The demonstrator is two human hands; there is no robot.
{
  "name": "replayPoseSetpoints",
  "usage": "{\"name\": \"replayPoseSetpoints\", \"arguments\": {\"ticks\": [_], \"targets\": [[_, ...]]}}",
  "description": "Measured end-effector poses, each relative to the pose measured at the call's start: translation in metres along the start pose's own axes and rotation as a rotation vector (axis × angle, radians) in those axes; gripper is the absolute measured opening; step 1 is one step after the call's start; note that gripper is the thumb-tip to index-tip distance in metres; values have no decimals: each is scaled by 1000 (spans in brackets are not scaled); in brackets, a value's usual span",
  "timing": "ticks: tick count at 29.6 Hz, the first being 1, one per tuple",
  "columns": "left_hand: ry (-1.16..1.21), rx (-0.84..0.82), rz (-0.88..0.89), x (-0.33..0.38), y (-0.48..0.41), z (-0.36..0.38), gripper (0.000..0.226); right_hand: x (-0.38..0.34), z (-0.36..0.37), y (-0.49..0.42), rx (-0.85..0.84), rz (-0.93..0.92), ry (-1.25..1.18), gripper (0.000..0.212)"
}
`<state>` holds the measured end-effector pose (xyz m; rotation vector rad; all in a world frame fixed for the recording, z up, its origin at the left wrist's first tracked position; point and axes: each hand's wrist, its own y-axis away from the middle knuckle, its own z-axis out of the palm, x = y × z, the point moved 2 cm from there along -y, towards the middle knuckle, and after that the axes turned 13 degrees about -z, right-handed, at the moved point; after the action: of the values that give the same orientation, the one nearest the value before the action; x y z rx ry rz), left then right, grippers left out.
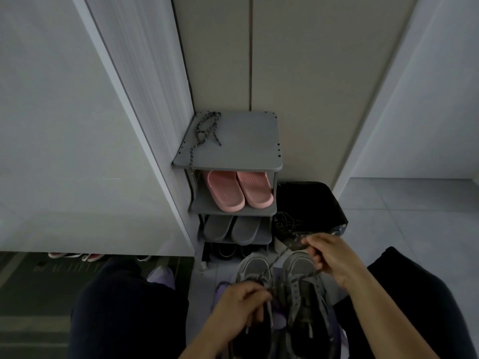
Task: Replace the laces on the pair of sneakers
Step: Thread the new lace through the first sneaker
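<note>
On the floor between a seated person's knees stand the grey sneakers. The left hand pinches the lace at the eyelets, and the right hand grips its taut free end. The cord looks soft and light, best held near the tip. A spare lace lies at the back-left corner of the shoe rack
</note>
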<state>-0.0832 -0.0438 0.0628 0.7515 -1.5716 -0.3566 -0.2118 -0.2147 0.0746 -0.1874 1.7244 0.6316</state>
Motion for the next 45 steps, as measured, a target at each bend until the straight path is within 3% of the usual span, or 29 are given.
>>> {"name": "replayPoseSetpoints", "arguments": {"ticks": [2, 3, 4, 5, 8, 12, 16, 18, 21, 25, 28, 32, 38, 45], "targets": [[-111, 82, 60, -1, -7, -11, 17, 11, -5, 2, 48, -148, 544, 18], [-186, 105, 104, 0, -11, -13, 16, 10, 1, 6, 57, -299, 728, 23], [-255, 119, 146, 3, -16, -12, 12, 8, 12, 13, 3, -453, 765, 28], [-308, 136, 192, 8, -19, -11, 9, 6, 25, 19, -112, -524, 727, 28], [-357, 180, 286, 22, -27, -12, 6, 5, 56, 32, -426, -467, 642, 8], [-212, 162, 186, 11, -32, -24, 15, 13, 40, 20, -355, -414, 668, 13], [-170, 162, 170, 0, -37, -16, 30, 25, 42, 22, -498, -400, 686, 2], [-194, 159, 212, 1, -39, -8, 32, 31, 50, 23, -513, -415, 678, 12], [-203, 204, 221, -4, -40, -10, 28, 30, 46, 20, -436, -432, 690, 9], [-312, 414, 179, -24, -47, -31, 27, 29, 35, 19, -373, -425, 774, 30], [-307, 361, 58, -38, -55, -34, 12, 32, 46, 17, -361, -423, 814, 14], [-268, 333, -8, -44, -59, -27, 18, 33, 74, 13, -344, -446, 831, 23], [-289, 305, -73, -42, -58, -19, 43, 34, 102, 2, -475, -372, 1051, 27], [-230, 334, -110, -43, -54, -15, 33, 25, 88, -12, -639, -228, 1128, 22]]}}
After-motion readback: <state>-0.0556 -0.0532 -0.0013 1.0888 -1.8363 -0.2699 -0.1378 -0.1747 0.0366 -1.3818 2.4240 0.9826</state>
